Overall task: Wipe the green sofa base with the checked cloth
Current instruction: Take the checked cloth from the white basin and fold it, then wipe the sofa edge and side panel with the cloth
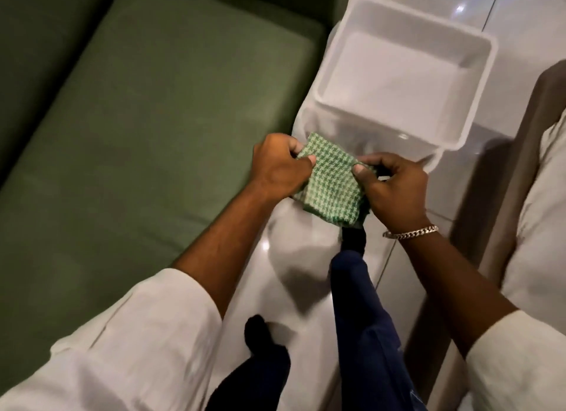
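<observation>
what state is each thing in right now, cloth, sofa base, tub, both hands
checked cloth: folded small, held in the air between both hands, off the sofa
green sofa base: bare, cloth not touching it
plastic tub: on the floor, looks empty
left hand: pinching the cloth's left edge
right hand: pinching its right edge

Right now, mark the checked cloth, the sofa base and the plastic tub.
checked cloth (329, 178): head view, middle of the folded cloth, between the two hands.
sofa base (147, 129): head view, bare middle of the green top surface.
plastic tub (477, 110): head view, right wall near the rim.
</observation>
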